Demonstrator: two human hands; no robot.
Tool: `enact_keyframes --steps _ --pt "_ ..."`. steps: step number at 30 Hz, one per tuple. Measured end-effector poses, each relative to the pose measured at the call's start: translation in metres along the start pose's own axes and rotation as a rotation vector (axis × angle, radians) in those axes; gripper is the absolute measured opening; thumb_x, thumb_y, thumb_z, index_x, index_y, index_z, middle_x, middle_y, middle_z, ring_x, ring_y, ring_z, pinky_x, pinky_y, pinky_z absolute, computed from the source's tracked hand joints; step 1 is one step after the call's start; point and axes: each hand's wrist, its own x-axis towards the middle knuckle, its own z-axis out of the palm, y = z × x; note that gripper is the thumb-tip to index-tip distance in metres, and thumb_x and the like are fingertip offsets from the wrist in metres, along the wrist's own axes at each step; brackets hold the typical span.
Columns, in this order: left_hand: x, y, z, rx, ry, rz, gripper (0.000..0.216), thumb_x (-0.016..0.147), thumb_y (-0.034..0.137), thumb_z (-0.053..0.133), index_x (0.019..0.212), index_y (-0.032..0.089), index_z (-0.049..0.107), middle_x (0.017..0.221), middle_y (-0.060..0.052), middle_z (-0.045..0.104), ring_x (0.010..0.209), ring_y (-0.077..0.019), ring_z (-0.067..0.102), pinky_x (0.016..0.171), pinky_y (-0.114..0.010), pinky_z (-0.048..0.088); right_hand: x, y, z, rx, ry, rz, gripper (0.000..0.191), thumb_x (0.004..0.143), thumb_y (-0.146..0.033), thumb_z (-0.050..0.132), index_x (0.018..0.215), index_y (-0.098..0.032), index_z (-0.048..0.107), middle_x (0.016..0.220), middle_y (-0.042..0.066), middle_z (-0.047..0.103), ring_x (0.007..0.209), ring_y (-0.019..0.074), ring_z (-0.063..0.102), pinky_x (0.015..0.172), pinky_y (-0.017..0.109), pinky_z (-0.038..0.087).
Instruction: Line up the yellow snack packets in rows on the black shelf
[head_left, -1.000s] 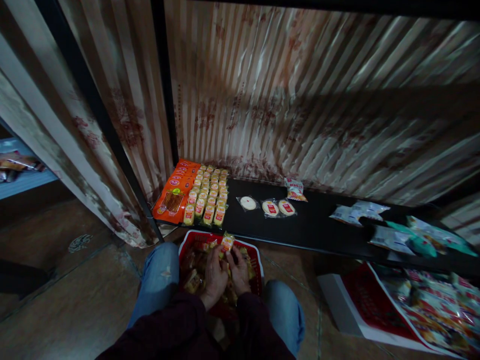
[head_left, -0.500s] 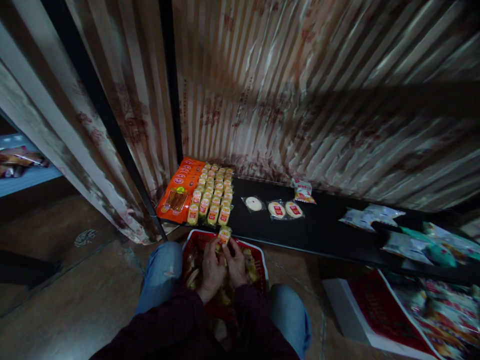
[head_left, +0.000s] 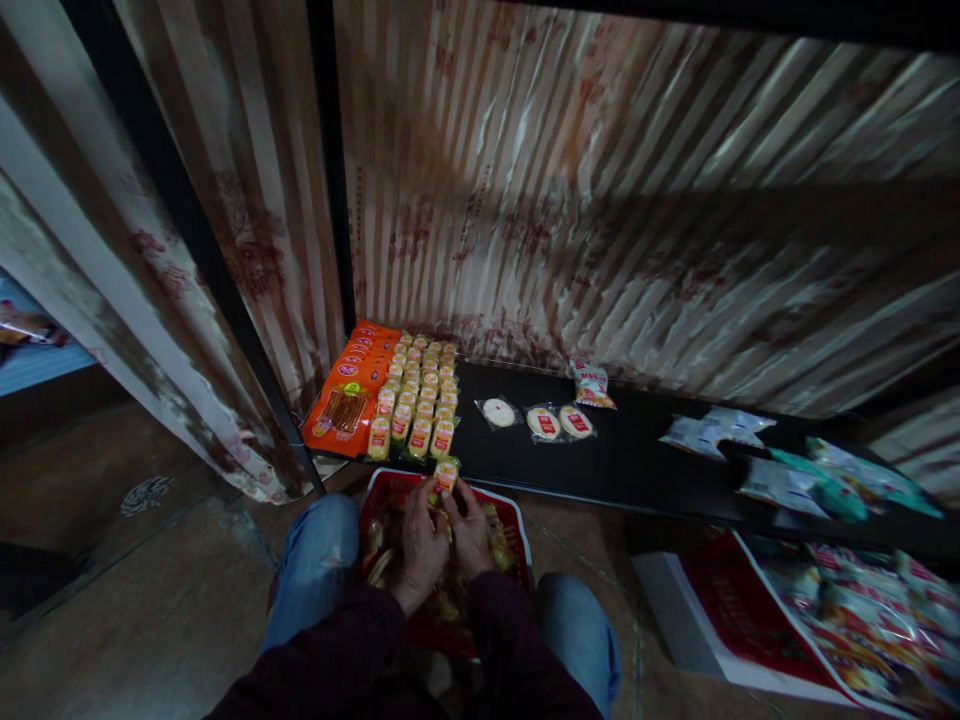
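Between my two hands is a small yellow wrapped snack cake (head_left: 446, 474) with an orange-and-white label. My left hand (head_left: 423, 538) pinches its left side, and my right hand (head_left: 469, 530) has fingers closed on its right side. Both hands are over a red basket with a white rim (head_left: 523, 530), which holds more wrapped snacks, partly hidden by my hands. Just beyond, rows of the same yellow snack cakes (head_left: 421, 436) stand on the black shelf (head_left: 487, 465). Left of them, orange snack packets (head_left: 341, 410) lie overlapped.
Round white wrapped cakes (head_left: 543, 423) and a small white-and-red packet (head_left: 592, 384) lie along the shelf, with blue-white and green packets (head_left: 787, 485) farther right. A second red-and-white basket (head_left: 750, 600) of packets sits on the floor. Black posts (head_left: 330, 170) and a striped curtain (head_left: 525, 200) bound the shelf.
The view has tilted and shifted slightly, so the shelf appears a little lower and to the left. Both hands still hold the snack cake at the shelf's front edge.
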Motion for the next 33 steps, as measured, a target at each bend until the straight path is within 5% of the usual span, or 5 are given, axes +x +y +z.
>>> enact_keyframes --steps 11,22,33 --pt "-0.018 -0.002 0.026 -0.017 -0.014 -0.017 0.048 0.076 0.008 0.045 0.121 0.019 0.056 0.127 -0.012 0.06 0.122 -0.0213 0.053 0.108 -0.041 0.04 -0.007 -0.005 -0.025 -0.035 0.055 0.065 0.056 0.073 -0.054 0.065 0.118 -0.02 0.067 0.118 0.01 0.07 0.113 0.0274 0.062 0.099 0.039 0.048" --pt "0.001 0.039 0.054 -0.119 0.032 0.024 0.046 0.077 0.008 0.043 0.121 0.018 0.055 0.129 -0.012 0.059 0.121 -0.021 0.054 0.107 -0.041 0.041 0.027 -0.031 -0.054 0.017 -0.026 0.035 0.053 0.071 -0.051 0.069 0.112 -0.018 0.065 0.108 0.009 0.073 0.099 0.026 0.067 0.089 0.037 0.053" --pt "-0.026 0.05 0.059 -0.099 -0.09 -0.018 0.049 0.074 0.005 0.045 0.119 0.018 0.059 0.125 -0.011 0.063 0.119 -0.0201 0.057 0.107 -0.038 0.042 0.001 -0.024 -0.084 0.007 0.07 -0.011 0.049 0.068 -0.051 0.07 0.103 -0.016 0.068 0.101 0.009 0.073 0.094 0.0253 0.067 0.086 0.035 0.052"
